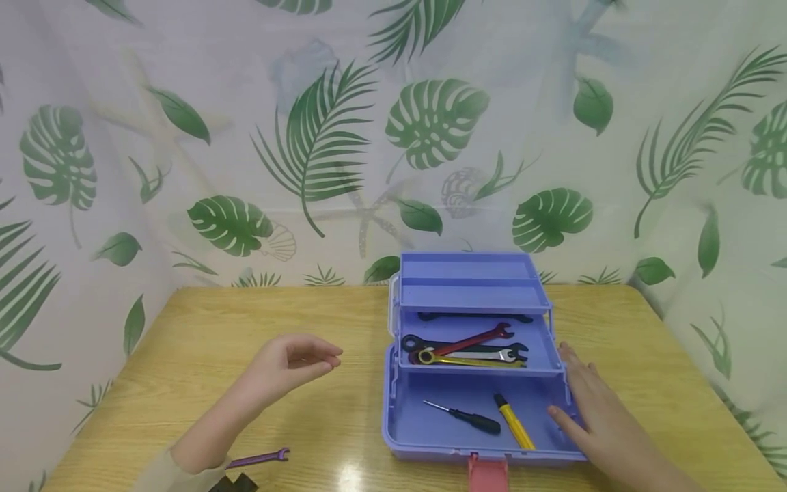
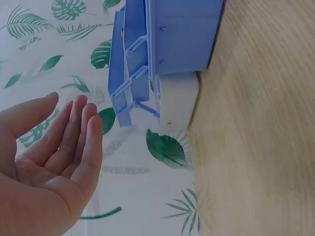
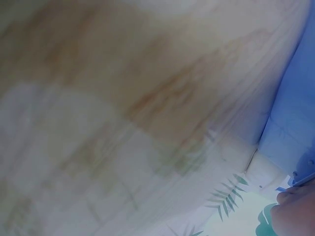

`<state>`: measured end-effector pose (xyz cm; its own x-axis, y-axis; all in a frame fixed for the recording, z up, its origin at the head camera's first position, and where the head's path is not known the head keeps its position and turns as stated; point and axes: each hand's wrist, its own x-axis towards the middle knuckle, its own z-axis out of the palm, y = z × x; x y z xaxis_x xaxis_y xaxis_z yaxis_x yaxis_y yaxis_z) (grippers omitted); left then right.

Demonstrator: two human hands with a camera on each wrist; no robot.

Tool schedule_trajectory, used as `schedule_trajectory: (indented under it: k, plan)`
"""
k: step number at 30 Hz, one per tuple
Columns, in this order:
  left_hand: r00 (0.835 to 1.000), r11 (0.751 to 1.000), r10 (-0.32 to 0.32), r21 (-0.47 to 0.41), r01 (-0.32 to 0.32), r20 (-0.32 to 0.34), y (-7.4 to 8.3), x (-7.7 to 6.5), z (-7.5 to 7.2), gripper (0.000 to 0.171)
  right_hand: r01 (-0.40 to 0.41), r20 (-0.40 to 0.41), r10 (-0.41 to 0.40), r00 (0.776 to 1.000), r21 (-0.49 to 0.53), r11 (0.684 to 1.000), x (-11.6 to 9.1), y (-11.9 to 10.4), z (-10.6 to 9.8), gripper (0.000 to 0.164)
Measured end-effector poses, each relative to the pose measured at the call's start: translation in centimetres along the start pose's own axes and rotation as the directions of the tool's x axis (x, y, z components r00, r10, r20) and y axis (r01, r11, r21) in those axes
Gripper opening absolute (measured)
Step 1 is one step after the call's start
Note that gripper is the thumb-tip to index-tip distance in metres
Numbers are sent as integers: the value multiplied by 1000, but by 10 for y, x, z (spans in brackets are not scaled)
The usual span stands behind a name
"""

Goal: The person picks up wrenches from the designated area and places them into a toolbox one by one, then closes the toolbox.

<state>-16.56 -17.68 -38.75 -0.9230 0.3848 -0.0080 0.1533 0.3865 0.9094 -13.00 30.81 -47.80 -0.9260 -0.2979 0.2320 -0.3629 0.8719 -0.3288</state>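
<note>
A blue toolbox point(image 1: 430, 452) stands on the table with its stepped trays raised. My right hand point(image 1: 605, 417) lies against the toolbox's right side, fingers extended along the wall and thumb over the rim. Left of the box, my left hand point(image 1: 292, 365) hovers with nothing in it, its fingers gently bent, as the left wrist view also shows. In the middle tray lie several wrenches, among them a red wrench point(image 1: 482, 338) and a yellow wrench point(image 1: 473, 361). A black screwdriver point(image 1: 473, 419) and a yellow-handled tool point(image 1: 516, 424) lie in the bottom compartment.
A purple wrench point(image 1: 261, 458) lies on the wooden table point(image 1: 332, 437) near my left forearm, beside a black object point(image 1: 236, 484) at the frame's bottom edge. The upper tray point(image 1: 470, 297) holds nothing visible. A red latch point(image 1: 488, 473) hangs at the toolbox's front. Leaf-patterned cloth point(image 1: 344, 171) surrounds the table.
</note>
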Motion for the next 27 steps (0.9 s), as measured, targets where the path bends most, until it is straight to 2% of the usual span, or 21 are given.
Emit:
schedule_trajectory:
  k: [13,19,24,27]
  plan:
    - [988,987,-144,-75,140,-52,-30,-37,-14,35,-67,75,65,995,24,997,-2,-4,-4,89]
    - [961,968,-249,-58,244,-121,-42,-52,-21,38,-78,88,74,993,37,996,-2,-5,-4,89]
    - [935,947,-320,-63,314,-151,-54,-65,-24,39,-26,23,26,999,15,1000,-2,-2,-1,89]
    - [925,939,-344,-54,339,-161,-63,-71,-25,39,-2,-6,2,1000,2,1000,-2,-1,0,88]
